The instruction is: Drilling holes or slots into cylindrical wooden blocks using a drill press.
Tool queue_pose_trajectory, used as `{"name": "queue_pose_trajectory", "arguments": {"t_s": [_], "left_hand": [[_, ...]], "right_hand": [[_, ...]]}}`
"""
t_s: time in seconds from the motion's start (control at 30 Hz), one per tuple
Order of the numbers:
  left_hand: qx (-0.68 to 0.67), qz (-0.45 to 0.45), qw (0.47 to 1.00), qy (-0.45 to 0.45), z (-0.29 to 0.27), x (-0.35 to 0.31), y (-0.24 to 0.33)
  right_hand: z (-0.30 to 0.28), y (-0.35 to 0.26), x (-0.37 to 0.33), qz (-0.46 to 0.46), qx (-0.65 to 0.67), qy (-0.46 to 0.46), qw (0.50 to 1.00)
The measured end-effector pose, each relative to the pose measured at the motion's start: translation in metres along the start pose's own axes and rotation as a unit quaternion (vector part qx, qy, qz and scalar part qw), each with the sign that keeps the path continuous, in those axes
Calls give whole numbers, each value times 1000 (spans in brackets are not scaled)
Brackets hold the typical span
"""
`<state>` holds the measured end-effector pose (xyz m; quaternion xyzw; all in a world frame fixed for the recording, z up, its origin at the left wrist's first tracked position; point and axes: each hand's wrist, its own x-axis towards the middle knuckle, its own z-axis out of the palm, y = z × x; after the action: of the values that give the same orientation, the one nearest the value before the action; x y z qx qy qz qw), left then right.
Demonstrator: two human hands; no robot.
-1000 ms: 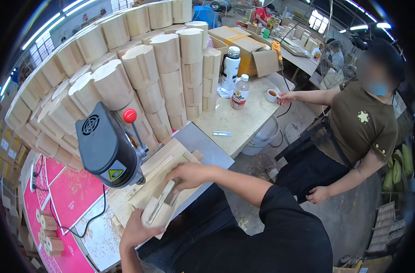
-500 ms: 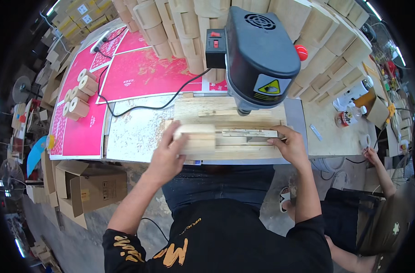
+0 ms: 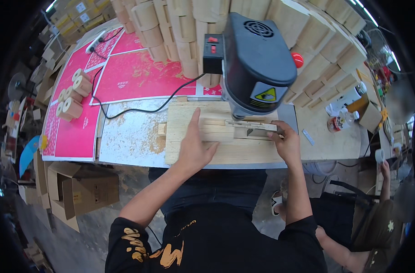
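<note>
A pale wood block, smeared by motion, lies on the wooden base board below the black bench drill. My left hand is at the block's left end, thumb and fingers apart, with the palm side against it. On the right, the thumb and fingers of my right hand close round the end of a narrow wooden strip. A grey metal-looking piece runs along the strip's near side. The strip's left end meets the block under the drill's chuck.
Several drilled wood cylinders stand on the pink sheet at left. Tall stacks of wood pieces rise behind the drill. A black cable crosses the dusty table. Bottles stand right, near another person's hand.
My left hand has moved right with the wood block, and its fingers have straightened from their grip. The block now sits against the strip. My right hand stays at the strip's end.
</note>
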<state>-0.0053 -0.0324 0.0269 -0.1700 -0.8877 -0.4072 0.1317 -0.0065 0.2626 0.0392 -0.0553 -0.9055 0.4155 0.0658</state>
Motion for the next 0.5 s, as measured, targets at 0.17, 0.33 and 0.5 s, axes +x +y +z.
{"name": "queue_pose_trajectory", "arguments": {"t_s": [0.17,0.33,0.5], "left_hand": [[-105,-50,993,17,48,-6,13],[-37,-72,996,48,47,0,6],[25,-110,994,3,43,5,0]], "right_hand": [[16,5,4,43,149,-10,988],[31,2,2,41,194,18,980],[44,12,-2,-101,15,107,989]]}}
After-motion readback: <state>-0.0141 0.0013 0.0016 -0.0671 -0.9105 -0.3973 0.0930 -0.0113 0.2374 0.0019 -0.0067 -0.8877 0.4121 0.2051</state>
